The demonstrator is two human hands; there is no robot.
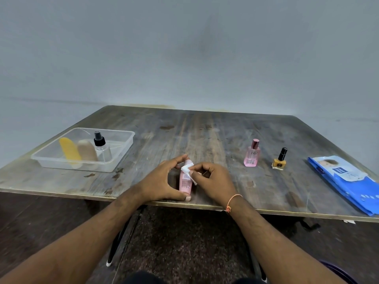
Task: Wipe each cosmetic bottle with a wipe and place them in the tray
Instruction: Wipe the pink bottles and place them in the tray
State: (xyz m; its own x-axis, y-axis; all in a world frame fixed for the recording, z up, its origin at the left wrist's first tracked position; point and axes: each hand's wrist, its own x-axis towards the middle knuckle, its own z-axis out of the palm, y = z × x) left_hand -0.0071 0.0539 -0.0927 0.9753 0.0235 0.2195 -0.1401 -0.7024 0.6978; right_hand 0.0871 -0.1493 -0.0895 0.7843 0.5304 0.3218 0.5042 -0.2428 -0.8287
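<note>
So the left hand [162, 179] grips a pink bottle [185, 182] between thumb and fingers, right at the near edge of the tabletop [205, 136], while the right hand [213, 181] pinches a white wipe [187, 168] against the bottle's top. Off past the left hand sits the clear tray [121, 154] with a yellow bottle [69, 151], a beige one [87, 151] and a spray bottle [101, 147] inside. Out beyond the right hand stand a pink perfume bottle [252, 154], a nail polish [280, 160] and a blue wipes pack [344, 181].
</note>
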